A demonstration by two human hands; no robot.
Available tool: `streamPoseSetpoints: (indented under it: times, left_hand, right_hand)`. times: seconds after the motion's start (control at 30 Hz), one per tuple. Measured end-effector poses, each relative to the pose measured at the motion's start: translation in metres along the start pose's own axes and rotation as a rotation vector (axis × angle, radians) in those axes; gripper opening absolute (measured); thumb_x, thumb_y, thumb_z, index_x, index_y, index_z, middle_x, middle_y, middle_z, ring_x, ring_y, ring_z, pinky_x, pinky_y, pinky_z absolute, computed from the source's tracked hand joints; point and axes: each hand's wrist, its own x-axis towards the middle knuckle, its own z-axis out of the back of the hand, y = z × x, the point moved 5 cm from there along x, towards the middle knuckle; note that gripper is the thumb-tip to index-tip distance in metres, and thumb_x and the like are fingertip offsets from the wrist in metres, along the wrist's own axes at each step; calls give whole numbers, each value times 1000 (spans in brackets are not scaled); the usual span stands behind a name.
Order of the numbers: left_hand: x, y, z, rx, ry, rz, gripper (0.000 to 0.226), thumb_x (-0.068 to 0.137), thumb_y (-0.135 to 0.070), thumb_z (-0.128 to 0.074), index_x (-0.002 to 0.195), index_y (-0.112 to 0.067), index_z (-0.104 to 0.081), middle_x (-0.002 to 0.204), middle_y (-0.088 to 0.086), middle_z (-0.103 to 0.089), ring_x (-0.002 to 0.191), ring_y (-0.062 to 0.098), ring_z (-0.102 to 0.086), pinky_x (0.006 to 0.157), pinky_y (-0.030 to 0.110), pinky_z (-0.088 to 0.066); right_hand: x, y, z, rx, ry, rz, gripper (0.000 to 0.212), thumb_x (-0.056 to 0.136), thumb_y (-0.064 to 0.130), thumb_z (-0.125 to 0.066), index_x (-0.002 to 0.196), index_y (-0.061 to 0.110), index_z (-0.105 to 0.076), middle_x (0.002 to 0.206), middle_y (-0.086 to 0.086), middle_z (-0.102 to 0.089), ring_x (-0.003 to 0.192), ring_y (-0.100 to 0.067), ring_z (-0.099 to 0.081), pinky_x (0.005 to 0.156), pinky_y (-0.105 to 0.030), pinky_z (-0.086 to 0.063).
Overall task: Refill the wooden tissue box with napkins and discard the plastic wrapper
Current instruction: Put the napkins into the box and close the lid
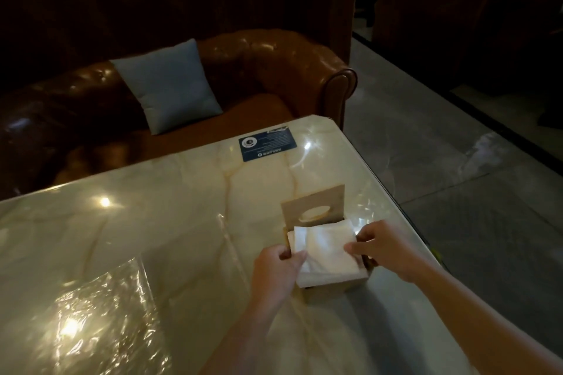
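The wooden tissue box [330, 288] stands near the table's right edge, its lid [313, 203] with an oval hole swung upright behind it. A stack of white napkins [327, 253] sits on top of the open box, sticking out above its rim. My left hand [275, 271] pinches the stack's left edge. My right hand [385, 245] grips its right edge. The clear plastic wrapper [100, 310] lies flat and crinkled on the table to the left, apart from both hands.
A marble-look table [170, 210] carries a dark blue card [267, 143] near its far edge. Behind it stands a brown leather sofa [274, 70] with a grey cushion [169, 85]. Grey tiled floor [457, 161] lies to the right.
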Motion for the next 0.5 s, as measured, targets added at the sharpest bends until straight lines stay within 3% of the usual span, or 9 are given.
streamPoseSetpoints:
  times: [0.13, 0.23, 0.37, 0.5]
  left_hand:
    - [8, -4, 4, 0, 76, 44, 19, 79, -26, -67, 65, -13, -67, 68, 1, -65, 64, 15, -57, 57, 27, -39]
    - [9, -5, 8, -8, 70, 51, 17, 78, -25, -69, 61, -20, -65, 66, -2, -64, 65, 14, -58, 55, 25, -40]
    - [4, -6, 10, -20, 45, 57, 16, 79, -26, -68, 64, -21, -65, 68, -2, -66, 65, 11, -60, 53, 23, -41]
    - [0, -9, 12, 2, -6, 28, 22, 77, -27, -68, 68, -6, -69, 75, 13, -71, 70, 25, -66, 60, 27, -43]
  right_hand:
    - [-7, -11, -9, 124, -40, -66, 34, 72, 22, -75, 77, -8, -61, 64, -10, -57, 61, -20, -54, 58, -33, -47]
    - [-12, -14, -16, 155, -53, -101, 27, 72, 22, -76, 67, -1, -61, 66, -9, -58, 63, -20, -56, 57, -32, -50]
    - [-12, -9, -13, 169, -88, -100, 22, 71, 22, -76, 65, 5, -64, 69, -3, -61, 67, -15, -56, 61, -29, -45]
    - [-5, 4, -7, 110, -67, -73, 19, 74, 18, -73, 72, 1, -65, 68, -4, -58, 67, -18, -53, 62, -32, -42]
